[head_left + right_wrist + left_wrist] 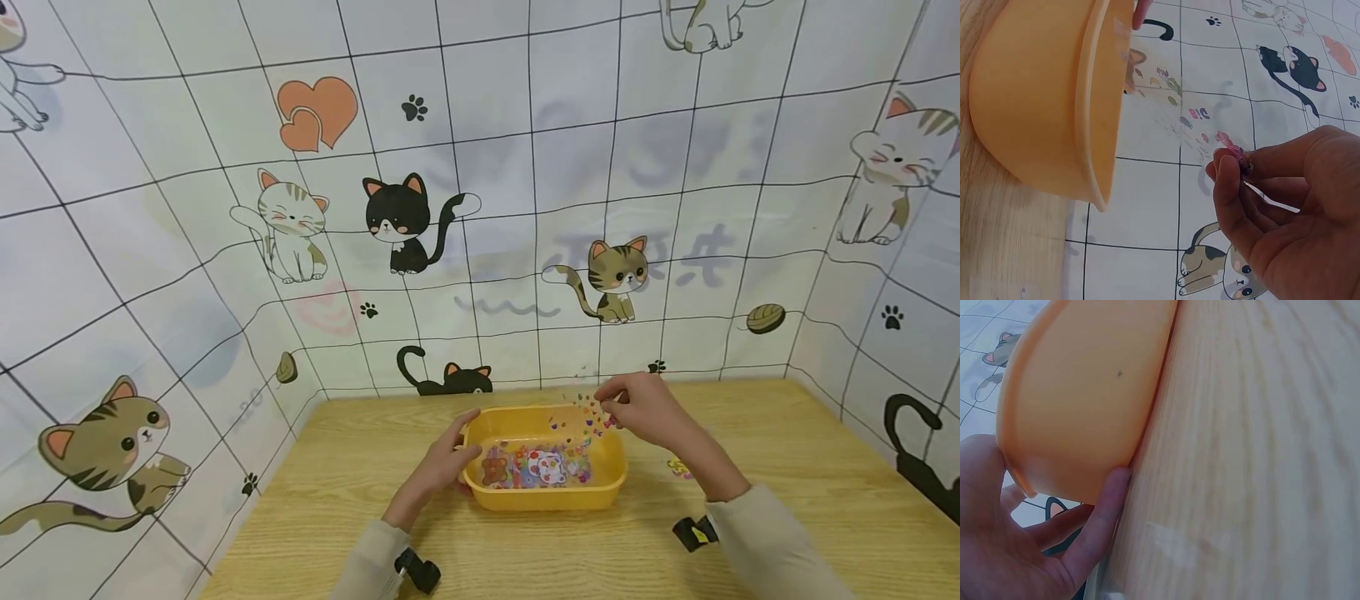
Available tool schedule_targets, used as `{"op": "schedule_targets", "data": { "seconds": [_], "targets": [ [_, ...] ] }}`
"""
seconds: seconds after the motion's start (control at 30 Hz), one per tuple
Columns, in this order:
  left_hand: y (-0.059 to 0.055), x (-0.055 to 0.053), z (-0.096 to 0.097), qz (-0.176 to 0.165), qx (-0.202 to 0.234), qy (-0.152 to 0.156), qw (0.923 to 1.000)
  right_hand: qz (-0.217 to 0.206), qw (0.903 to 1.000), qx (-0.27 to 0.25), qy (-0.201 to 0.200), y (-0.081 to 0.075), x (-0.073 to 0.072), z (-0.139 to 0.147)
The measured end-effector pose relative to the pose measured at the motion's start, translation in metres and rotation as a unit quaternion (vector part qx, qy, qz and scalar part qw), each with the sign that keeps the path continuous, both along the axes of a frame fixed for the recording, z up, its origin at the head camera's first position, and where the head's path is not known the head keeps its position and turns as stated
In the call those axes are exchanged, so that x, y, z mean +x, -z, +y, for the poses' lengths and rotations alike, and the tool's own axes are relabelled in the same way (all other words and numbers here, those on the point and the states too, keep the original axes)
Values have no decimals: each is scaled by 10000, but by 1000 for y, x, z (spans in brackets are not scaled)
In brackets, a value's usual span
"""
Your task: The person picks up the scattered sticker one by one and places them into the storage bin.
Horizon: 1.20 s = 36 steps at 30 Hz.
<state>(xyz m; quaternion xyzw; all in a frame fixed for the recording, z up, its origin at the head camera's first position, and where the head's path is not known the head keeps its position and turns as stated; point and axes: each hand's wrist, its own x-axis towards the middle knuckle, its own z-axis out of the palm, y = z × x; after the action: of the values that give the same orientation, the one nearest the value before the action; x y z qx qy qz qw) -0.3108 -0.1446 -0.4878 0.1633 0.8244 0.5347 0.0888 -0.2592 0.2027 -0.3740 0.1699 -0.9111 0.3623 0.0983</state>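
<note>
A yellow plastic basin [543, 500] stands on the wooden table. My left hand [447, 458] grips its left end, thumb at the rim and fingers against the outer wall [1085, 412]. Over the basin's back right corner, my right hand [647, 410] pinches a clear sheet printed with small colourful figures [1172, 100]. The sheet slants from the fingertips toward the basin, with a pink bit bunched at the pinch. Inside the basin lie a brown bear-shaped piece [494, 472], white animal-shaped pieces [551, 467] and many small colourful bits.
Right of the basin, partly behind my right forearm, a small yellow and pink item [678, 467] lies on the table [510, 554]. White sheeting [495, 250] printed with cats and grid lines encloses the back and both sides. A black device sits at each wrist.
</note>
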Motion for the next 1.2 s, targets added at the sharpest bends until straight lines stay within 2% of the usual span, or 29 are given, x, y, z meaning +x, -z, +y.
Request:
{"op": "schedule_targets", "data": {
  "seconds": [0.2,0.4,0.6,0.9,1.2],
  "targets": [
    [0,0,0,-25,27,-14,10000,-324,9986,276,-325,2,-12,-17],
    [-1,0,0,-21,41,19,10000,-472,9950,566,-670,-3,-21,-35],
    [-1,1,-1,-11,28,33,10000,-720,9910,545,-984,-6,-29,-50],
    [-3,2,-1,-11,30,26,10000,-925,9889,537,-1034,-5,-39,-58],
    [0,-1,-1,-12,20,-19,10000,-1175,9878,619,-814,-2,-40,-58]
  ]
}}
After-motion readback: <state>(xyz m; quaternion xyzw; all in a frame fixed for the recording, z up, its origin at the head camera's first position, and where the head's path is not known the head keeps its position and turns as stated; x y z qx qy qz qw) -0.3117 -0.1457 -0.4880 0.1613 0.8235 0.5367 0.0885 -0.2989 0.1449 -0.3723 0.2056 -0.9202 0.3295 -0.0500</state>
